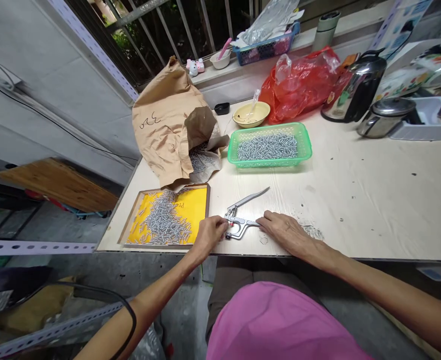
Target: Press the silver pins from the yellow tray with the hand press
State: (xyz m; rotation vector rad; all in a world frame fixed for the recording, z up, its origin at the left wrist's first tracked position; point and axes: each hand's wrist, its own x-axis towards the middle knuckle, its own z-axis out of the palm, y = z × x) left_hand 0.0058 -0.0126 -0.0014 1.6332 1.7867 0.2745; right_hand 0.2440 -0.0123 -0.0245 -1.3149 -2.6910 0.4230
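Observation:
Silver spring-loaded hand pliers lie at the front of the table, their upper handle swung wide from the lower one. My right hand is closed around the end of the lower handle. At the head of the pliers, the fingers of my left hand are pinched together; whatever they hold is too small to make out. Just left of that hand, a shallow tray with a yellow bottom carries a heap of small silver metal pieces. Similar pieces fill a green plastic basket farther back.
An open brown paper bag with more metal pieces leans behind the tray. Along the back stand a yellow bowl, a red plastic bag, a kettle and a metal pot. The table's front edge runs close to my body.

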